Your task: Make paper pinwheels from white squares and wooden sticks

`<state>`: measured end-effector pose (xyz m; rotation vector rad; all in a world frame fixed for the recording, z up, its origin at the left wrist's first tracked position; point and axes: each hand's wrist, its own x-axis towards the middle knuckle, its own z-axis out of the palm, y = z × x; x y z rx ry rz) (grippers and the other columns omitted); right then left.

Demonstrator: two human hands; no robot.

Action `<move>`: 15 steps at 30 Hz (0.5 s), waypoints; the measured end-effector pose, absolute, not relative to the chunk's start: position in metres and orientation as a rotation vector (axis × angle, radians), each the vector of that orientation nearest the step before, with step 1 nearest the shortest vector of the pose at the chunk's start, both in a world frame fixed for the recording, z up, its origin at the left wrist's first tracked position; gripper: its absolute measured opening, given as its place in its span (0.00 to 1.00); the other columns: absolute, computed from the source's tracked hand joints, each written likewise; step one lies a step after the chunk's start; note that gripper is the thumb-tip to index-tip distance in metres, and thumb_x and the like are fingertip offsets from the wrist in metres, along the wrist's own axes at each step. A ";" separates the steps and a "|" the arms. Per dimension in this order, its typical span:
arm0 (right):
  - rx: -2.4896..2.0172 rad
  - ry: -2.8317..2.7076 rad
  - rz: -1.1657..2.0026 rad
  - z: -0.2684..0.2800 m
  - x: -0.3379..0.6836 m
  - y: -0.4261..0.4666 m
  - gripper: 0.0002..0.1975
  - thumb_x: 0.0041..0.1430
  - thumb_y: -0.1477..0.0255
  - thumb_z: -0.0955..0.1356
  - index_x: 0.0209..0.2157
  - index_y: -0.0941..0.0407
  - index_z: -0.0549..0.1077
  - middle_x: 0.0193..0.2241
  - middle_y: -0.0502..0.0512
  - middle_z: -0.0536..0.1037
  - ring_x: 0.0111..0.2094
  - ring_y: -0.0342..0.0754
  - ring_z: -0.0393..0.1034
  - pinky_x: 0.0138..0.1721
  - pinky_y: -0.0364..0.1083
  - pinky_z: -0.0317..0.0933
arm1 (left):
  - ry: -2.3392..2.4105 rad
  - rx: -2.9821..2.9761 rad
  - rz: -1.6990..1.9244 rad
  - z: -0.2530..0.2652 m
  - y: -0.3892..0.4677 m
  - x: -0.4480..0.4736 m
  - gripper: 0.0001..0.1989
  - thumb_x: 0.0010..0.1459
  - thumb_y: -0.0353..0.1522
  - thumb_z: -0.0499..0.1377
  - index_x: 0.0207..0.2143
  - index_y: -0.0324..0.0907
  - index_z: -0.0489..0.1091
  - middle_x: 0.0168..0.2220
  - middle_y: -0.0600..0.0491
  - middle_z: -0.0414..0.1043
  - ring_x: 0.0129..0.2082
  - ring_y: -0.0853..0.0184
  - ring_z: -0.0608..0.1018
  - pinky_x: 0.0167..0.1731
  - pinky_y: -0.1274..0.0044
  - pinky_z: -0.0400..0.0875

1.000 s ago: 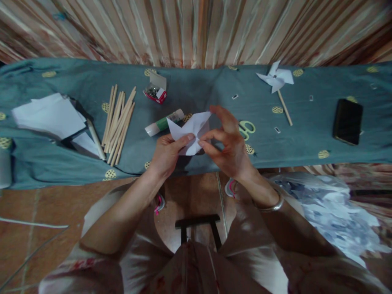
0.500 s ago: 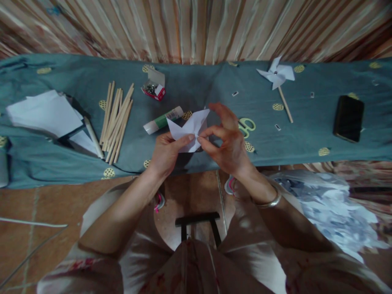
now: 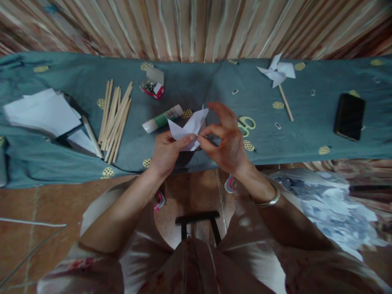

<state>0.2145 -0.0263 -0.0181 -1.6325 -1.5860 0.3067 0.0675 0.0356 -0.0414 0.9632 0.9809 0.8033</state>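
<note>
Fingers (image 3: 184, 142) of the left hand (image 3: 166, 152) and right hand (image 3: 230, 145) are pinching the folded paper (image 3: 193, 124) near its centre; probably light, easily creasing, it's needing gentle holding there

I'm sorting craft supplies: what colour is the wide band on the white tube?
Green; the wide band shows best in the head view.

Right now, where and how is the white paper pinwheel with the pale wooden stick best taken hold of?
Probably by the lower half of its pale wooden stick, coming from the near side with your right hand, the closer one. The stick's bare end points toward you; the thin paper blades beyond could crease.
</note>
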 end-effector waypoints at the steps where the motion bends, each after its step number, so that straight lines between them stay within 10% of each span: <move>1: -1.632 -1.586 0.303 -0.018 0.214 -0.026 0.07 0.56 0.73 0.69 0.25 0.50 0.74 0.59 0.49 0.69 0.66 0.58 0.54 0.67 0.62 0.49 | 0.980 0.965 0.807 -0.042 0.035 0.068 0.08 0.40 0.35 0.72 0.25 0.44 0.79 0.28 0.55 0.79 0.29 0.66 0.78 0.34 0.74 0.73; 15: -1.667 -1.614 0.205 -0.021 0.212 -0.026 0.07 0.56 0.75 0.69 0.26 0.49 0.73 0.57 0.48 0.70 0.65 0.55 0.56 0.66 0.61 0.52 | 0.965 0.971 0.841 -0.040 0.034 0.069 0.10 0.40 0.36 0.72 0.26 0.43 0.78 0.28 0.55 0.80 0.28 0.67 0.78 0.33 0.75 0.75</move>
